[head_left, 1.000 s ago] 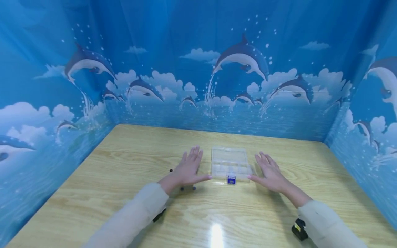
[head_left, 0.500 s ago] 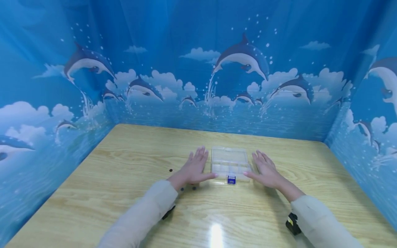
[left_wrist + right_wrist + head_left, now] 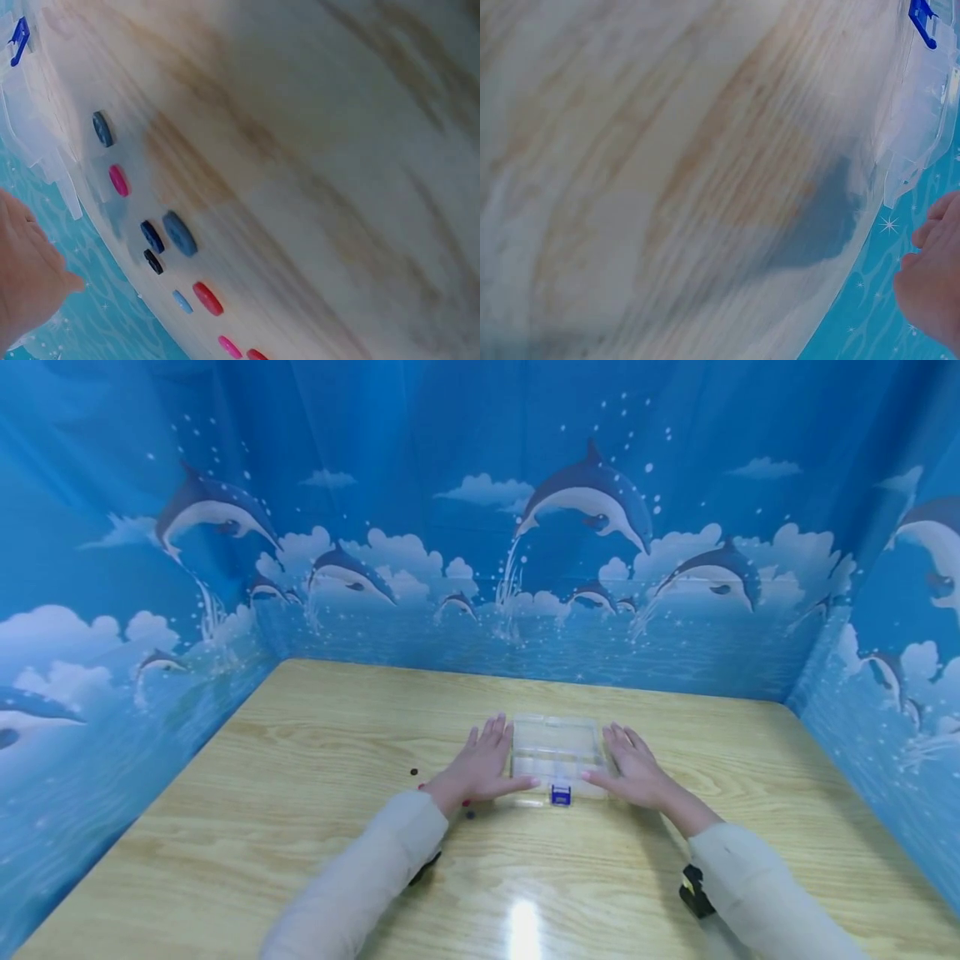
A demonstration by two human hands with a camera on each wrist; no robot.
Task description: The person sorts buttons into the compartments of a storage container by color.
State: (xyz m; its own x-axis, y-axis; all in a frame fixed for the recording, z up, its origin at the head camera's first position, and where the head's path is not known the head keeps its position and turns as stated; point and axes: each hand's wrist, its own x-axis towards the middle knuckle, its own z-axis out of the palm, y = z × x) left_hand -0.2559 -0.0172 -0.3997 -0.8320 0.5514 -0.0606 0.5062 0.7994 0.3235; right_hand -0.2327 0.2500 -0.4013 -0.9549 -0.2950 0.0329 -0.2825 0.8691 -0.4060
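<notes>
A clear plastic compartment box (image 3: 557, 737) lies with its lid opened back, and a blue latch (image 3: 560, 795) marks its near edge. My left hand (image 3: 483, 770) is at the box's left side, fingers straight and thumb stretched toward the near edge. On the other side my right hand (image 3: 636, 775) mirrors it, fingers extended and holding nothing. Whether either hand touches the box I cannot tell. Several small buttons lie near the left wrist, among them a grey-blue button (image 3: 180, 233), a red button (image 3: 208, 298), a pink button (image 3: 118, 181) and a black button (image 3: 414, 772).
The wooden table (image 3: 315, 735) meets a blue dolphin-print curtain (image 3: 420, 568) at the back and both sides. A black wrist device (image 3: 696, 892) sits under the right sleeve.
Both hands have moved inward toward the box, the left one rightward and the right one leftward. The box has stayed in place. Red buttons now show beside the left wrist.
</notes>
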